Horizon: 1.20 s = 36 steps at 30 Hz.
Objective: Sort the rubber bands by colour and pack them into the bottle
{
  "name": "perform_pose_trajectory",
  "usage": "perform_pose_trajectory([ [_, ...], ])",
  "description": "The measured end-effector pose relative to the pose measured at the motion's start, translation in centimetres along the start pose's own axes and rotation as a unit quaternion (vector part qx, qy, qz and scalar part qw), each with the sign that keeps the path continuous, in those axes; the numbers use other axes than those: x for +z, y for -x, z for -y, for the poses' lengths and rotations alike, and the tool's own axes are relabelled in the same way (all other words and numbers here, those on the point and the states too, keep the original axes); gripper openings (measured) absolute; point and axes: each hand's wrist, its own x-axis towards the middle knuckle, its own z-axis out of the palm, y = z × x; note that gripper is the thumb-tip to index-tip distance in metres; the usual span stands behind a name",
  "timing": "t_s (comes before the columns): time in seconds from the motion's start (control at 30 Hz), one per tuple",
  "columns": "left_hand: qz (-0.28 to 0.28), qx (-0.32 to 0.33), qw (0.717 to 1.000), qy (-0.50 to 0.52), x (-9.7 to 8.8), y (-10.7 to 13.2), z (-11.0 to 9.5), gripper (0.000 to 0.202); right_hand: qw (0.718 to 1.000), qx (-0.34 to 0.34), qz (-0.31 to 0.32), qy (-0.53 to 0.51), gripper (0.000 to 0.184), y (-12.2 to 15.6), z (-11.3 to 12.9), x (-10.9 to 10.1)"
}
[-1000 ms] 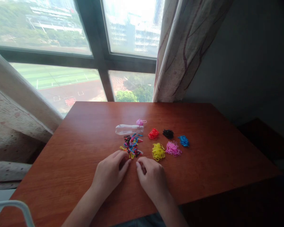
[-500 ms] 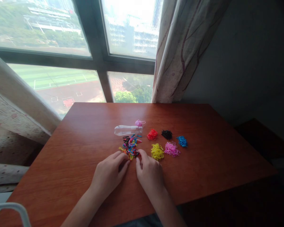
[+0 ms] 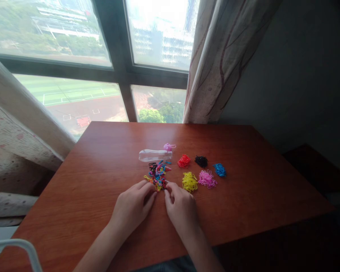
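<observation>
Four panes of window (image 3: 120,73) show from where I stand, with a green pitch and trees outside below. Under them spreads a reddish-brown wooden desk (image 3: 87,177), its sheen brightest near the glass. Patterned curtains hang on either side, the right curtain (image 3: 209,71) gathered in folds against a dark wall (image 3: 274,75), the left curtain (image 3: 19,132) slanting down past the desk's edge. A curved white rail (image 3: 19,243) pokes up in the near left corner.

Two bare hands rest at the near side of a mixed heap of small coloured bands (image 3: 158,172). The left hand (image 3: 132,202) has its thumb and forefinger in a narrow curve at the heap's near left edge; the right hand (image 3: 183,204) faces it, fingertips close together at the near right edge. Whether either pinches a band, I can't tell.

Just behind the heap lies a clear bottle (image 3: 151,155) on its side, neck to the right. Five single-colour piles sit right of the heap: yellow pile (image 3: 189,182) and pink pile (image 3: 207,179) nearer, red pile (image 3: 184,161) and black pile (image 3: 201,161) farther back, blue pile (image 3: 220,170) outermost. Smaller still, a pink cap (image 3: 167,147) sits beside the bottle's neck. Smallest is one blue band (image 3: 168,163) just in front of it.
</observation>
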Motion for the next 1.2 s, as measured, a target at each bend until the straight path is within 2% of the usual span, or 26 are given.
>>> perform_pose_trajectory([
  [0.27, -0.003, 0.0, 1.0, -0.003, 0.0, 0.2, 0.1, 0.017, 0.999, -0.008, -0.015, -0.036, 0.01, 0.0, -0.2, -0.3],
  [0.6, -0.006, 0.012, 1.0, -0.01, -0.2, 0.1, -0.1, 0.017, 0.993, 0.002, -0.061, -0.096, 0.016, 0.3, 0.3, -1.6],
  [0.73, -0.004, 0.015, 1.0, -0.02, -0.1, 0.2, 0.1, 0.017, 0.991, 0.015, -0.113, -0.064, 0.02, -0.9, -1.8, -3.8],
  [0.93, 0.0, 0.011, 1.0, -0.02, -0.2, 0.1, -0.1, 0.017, 0.985, 0.062, -0.158, 0.032, 0.023, -5.0, -7.1, -7.7],
  [1.07, -0.001, 0.014, 1.0, -0.018, -0.2, 0.1, -0.2, 0.016, 0.98, 0.079, -0.155, 0.096, 0.021, -6.7, -8.6, -8.4],
  [1.2, -0.009, 0.018, 1.0, -0.017, -0.2, 0.1, -0.1, 0.015, 0.978, 0.083, -0.121, 0.146, 0.016, -7.8, -8.1, -8.0],
])
